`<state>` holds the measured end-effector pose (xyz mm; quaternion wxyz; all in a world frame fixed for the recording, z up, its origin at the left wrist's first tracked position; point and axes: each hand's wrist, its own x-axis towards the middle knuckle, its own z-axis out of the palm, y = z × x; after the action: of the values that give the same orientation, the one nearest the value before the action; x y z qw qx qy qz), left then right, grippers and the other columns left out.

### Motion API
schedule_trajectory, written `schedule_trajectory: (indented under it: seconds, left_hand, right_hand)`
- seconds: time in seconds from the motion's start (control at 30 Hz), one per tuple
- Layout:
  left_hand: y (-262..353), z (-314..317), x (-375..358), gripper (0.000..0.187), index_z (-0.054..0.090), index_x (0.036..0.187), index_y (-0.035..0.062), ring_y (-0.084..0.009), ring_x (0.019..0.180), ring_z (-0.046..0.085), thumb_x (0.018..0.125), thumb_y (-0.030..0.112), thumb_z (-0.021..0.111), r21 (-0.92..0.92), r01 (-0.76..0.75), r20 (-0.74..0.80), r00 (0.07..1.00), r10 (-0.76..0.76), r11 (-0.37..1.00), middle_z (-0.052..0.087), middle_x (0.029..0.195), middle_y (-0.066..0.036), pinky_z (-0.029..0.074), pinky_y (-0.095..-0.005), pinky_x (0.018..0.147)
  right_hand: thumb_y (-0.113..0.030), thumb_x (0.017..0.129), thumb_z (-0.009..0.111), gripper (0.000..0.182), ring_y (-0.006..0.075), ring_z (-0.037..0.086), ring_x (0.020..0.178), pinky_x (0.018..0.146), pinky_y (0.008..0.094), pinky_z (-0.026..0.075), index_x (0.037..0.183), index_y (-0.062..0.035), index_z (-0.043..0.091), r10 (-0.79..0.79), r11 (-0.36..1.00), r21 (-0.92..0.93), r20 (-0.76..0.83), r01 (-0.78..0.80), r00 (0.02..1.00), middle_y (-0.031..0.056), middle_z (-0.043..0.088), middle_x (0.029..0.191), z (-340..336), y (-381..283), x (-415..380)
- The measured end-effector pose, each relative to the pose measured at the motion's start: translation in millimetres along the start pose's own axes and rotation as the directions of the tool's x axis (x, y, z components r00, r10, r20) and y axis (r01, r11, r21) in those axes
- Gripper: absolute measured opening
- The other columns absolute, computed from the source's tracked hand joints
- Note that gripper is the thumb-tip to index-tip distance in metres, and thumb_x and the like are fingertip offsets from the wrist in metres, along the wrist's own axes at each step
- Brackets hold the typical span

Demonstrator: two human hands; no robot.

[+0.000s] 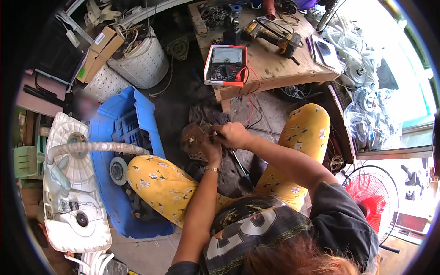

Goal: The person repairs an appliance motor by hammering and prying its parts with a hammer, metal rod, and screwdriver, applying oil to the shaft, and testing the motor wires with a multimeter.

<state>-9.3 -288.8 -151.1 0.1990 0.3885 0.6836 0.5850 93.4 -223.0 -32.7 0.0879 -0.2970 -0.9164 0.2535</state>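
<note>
A rusty round electric motor (190, 141) with a short shaft sits on the floor between my knees. My left hand (212, 150) is against its right side, fingers closed and partly hidden. Beside it, my right hand (233, 135) is pinched, and its fingertips meet those of the left. Whatever small piece is between the fingers is too small to make out. Just below the hands lies a screwdriver (245, 175) with a thin metal shank. An analog multimeter (225, 65) stands at the bench edge, and its red lead (251, 111) hangs down close to my right hand.
Left of my knee are a blue plastic tub (101, 169) and a white washing machine panel (94, 227) with a grey hose (98, 146). The wooden bench (270, 68) ahead carries a yellow cordless drill (270, 36). A red fan (366, 195) stands at right.
</note>
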Motion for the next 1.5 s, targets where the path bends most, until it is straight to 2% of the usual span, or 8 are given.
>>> schedule_trajectory:
  seconds: [0.3,0.53,0.6,0.9,1.03,1.23,1.3,1.5]
  left_hand:
    - [-10,5,-2,0.019,0.059,0.091,-0.0034,-0.0197,0.077,0.062,0.084,0.014,0.058,-0.17,0.045,-0.017,0.999,-0.048,0.984,0.065,0.084,-0.015,0.047,-0.0323,0.069]
    - [11,-3,-1,0.025,0.06,0.089,-0.0039,-0.024,0.077,0.062,0.085,0.02,0.058,0.036,0.087,-0.003,0.996,-0.087,0.996,0.064,0.085,-0.018,0.046,-0.0344,0.072]
    - [8,-2,0,0.028,0.06,0.092,-0.0045,-0.0254,0.078,0.062,0.085,0.022,0.057,0.048,0.099,0.019,0.995,-0.1,0.994,0.064,0.085,-0.019,0.046,-0.0344,0.072]
    - [7,-7,8,0.036,0.062,0.099,-0.0029,-0.0158,0.086,0.057,0.087,0.031,0.058,-0.272,0.411,0.151,0.911,-0.383,0.87,0.064,0.095,-0.009,0.044,-0.0291,0.078]
    - [18,-8,3,0.033,0.062,0.099,-0.0015,-0.0138,0.085,0.056,0.087,0.03,0.058,-0.364,0.408,0.2,0.912,-0.357,0.837,0.064,0.093,-0.007,0.043,-0.0274,0.078]
    - [18,-8,6,0.025,0.063,0.096,-0.0002,-0.0104,0.081,0.055,0.086,0.023,0.061,-0.387,0.383,0.208,0.922,-0.325,0.839,0.064,0.089,-0.003,0.043,-0.0264,0.075]
    - [27,-12,5,0.021,0.062,0.094,0.0,-0.0095,0.079,0.055,0.085,0.019,0.062,-0.251,0.316,0.262,0.932,-0.25,0.915,0.063,0.087,-0.003,0.043,-0.0263,0.074]
    - [8,-6,4,0.015,0.062,0.087,-0.0002,-0.0071,0.076,0.053,0.084,0.015,0.063,-0.374,0.32,0.291,0.932,-0.217,0.87,0.062,0.082,-0.001,0.043,-0.0248,0.07]
  right_hand:
    - [-0.029,0.078,0.057,0.024,0.0347,0.061,0.071,0.061,0.0444,0.049,0.097,-0.0132,0.058,0.07,0.996,-0.049,0.016,-0.069,0.997,0.0155,0.062,0.073,2,-2,1]
    - [-0.031,0.077,0.059,0.031,0.0353,0.061,0.083,0.071,0.0448,0.049,0.094,-0.0053,0.057,0.221,0.975,0.037,-0.08,-0.219,0.972,0.0176,0.063,0.087,12,25,9]
    - [-0.027,0.076,0.059,0.028,0.0362,0.06,0.082,0.071,0.0442,0.048,0.094,-0.0045,0.058,0.257,0.966,0.004,0.042,-0.257,0.965,0.0197,0.062,0.085,20,31,3]
    - [-0.021,0.075,0.059,0.025,0.0372,0.059,0.085,0.075,0.0427,0.047,0.09,-0.0011,0.062,0.196,0.968,0.145,0.075,-0.206,0.978,0.0227,0.061,0.084,56,50,11]
    - [-0.022,0.076,0.059,0.03,0.039,0.058,0.088,0.076,0.0434,0.047,0.098,-0.0019,0.059,0.191,0.968,0.141,0.127,-0.208,0.973,0.0242,0.06,0.087,60,56,13]
    - [-0.034,0.083,0.053,0.044,0.0419,0.056,0.093,0.078,0.0461,0.045,0.116,-0.0063,0.041,0.245,0.959,0.171,-0.091,-0.227,0.965,0.0254,0.059,0.095,24,47,11]
    - [-0.037,0.085,0.049,0.043,0.0409,0.056,0.092,0.077,0.0462,0.045,0.115,-0.0067,0.042,0.263,0.956,0.145,-0.037,-0.255,0.964,0.0243,0.06,0.095,19,43,12]
    - [-0.039,0.085,0.048,0.038,0.0383,0.06,0.085,0.071,0.0462,0.047,0.107,-0.0082,0.049,0.229,0.973,-0.044,0.114,-0.225,0.967,0.0195,0.063,0.088,11,27,7]
